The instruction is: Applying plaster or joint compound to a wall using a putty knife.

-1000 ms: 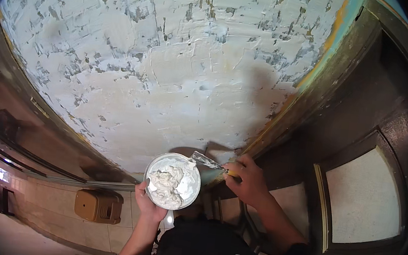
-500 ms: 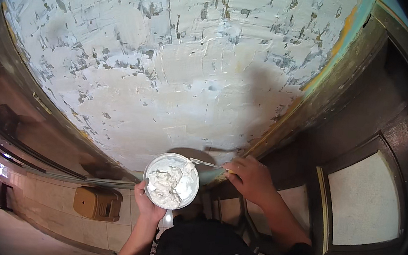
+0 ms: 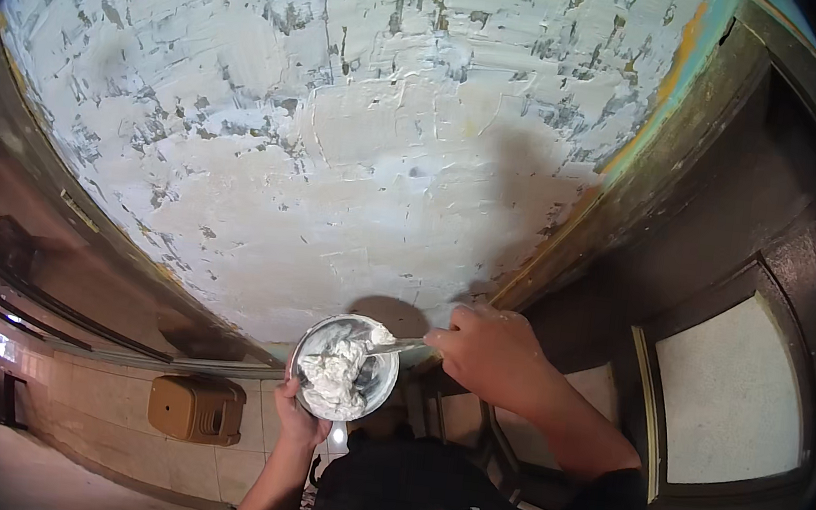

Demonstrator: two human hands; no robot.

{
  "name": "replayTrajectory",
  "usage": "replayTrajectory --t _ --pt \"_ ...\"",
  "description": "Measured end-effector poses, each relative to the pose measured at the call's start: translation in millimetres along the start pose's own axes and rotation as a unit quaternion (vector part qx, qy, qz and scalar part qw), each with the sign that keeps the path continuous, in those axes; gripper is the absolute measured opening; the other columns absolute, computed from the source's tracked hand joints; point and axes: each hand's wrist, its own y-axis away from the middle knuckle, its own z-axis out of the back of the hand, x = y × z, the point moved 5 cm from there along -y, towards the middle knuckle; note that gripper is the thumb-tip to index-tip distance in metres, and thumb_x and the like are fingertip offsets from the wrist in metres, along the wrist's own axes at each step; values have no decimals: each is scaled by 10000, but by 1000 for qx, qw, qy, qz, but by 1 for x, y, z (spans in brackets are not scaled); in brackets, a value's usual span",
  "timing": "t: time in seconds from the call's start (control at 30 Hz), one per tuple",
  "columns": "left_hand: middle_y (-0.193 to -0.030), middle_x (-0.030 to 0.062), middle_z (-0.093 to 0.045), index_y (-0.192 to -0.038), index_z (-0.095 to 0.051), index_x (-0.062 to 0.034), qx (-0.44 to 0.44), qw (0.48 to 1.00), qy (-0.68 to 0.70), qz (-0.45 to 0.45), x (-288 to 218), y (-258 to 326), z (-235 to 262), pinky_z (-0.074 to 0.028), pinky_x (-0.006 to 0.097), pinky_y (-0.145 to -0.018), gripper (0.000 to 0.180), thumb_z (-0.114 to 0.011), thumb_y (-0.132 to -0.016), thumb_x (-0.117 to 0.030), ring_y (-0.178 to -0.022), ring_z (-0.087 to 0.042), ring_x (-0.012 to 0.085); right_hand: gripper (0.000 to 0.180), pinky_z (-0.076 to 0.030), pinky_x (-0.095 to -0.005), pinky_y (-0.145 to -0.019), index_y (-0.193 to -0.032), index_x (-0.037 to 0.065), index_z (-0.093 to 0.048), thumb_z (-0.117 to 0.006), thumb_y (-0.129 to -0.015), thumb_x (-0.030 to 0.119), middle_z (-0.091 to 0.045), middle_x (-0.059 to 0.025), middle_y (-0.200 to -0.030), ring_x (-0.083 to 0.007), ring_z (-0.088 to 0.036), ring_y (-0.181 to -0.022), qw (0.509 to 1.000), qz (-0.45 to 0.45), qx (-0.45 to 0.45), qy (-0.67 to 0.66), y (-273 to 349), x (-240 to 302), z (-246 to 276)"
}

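A round bowl [image 3: 381, 381] of thick white putty [image 3: 329, 372] rests in my left hand [image 3: 302, 422], whose fingers wrap its lower left side. With closed fingers my right hand [image 3: 489, 353] grips a putty knife [image 3: 404, 346] just right of the bowl. The knife's blade reaches over the right rim into the bowl, and a lump of putty sits near its tip. The knife's handle is mostly hidden in my fist. Ahead stands a wall [image 3: 380, 232] coated in rough white putty, with grey bare patches higher up.
Dark wooden door framing with pale panels [image 3: 733, 403] borders the wall on the right. To the left are dark wood and glass [image 3: 56, 255]. A brown plastic stool [image 3: 196, 409] stands on the tiled floor [image 3: 116, 433] at lower left.
My right hand has moved left, carrying the blade from the bowl's rim to inside it. The inner right side of the bowl now shows more grey and less white putty.
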Motion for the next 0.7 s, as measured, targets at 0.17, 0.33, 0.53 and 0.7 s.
replayTrajectory --t 0.17,0.33,0.53,0.7 --pt "-1322 171 -514 -1378 -397 -35 23 998 -43 -41 -10 5 -8 -451 439 -1010 705 -509 -787 -403 -1203 -532 323 237 -521 -417 -671 -968 199 -702 -607 -762 129 -560 -44 -862 -262 -595 -857 998 32 -51 33 -2 9 0" --pt "-1345 170 -484 -1422 -343 -62 40 994 -86 -45 -18 10 -12 -427 435 -1032 783 -574 -749 -389 -1219 -513 324 270 -494 -396 -733 -983 188 -701 -621 -741 98 -536 -35 -880 -248 -561 -872 988 64 -136 25 4 12 -3" --pt "-1360 167 -473 -1405 -363 -11 54 990 -127 -32 -19 13 -22 -408 413 -1041 816 -636 -758 -427 -1245 -489 303 258 -455 -400 -772 -1013 183 -702 -633 -774 118 -523 -31 -931 -252 -549 -903 978 81 -191 -1 8 12 -9" --pt "-1355 169 -478 -1397 -373 6 67 985 -158 -5 -3 9 -28 -376 412 -1062 872 -659 -748 -501 -1262 -472 295 241 -428 -411 -821 -1045 153 -684 -639 -809 133 -528 -55 -945 -244 -528 -925 967 97 -204 -119 4 6 -43"
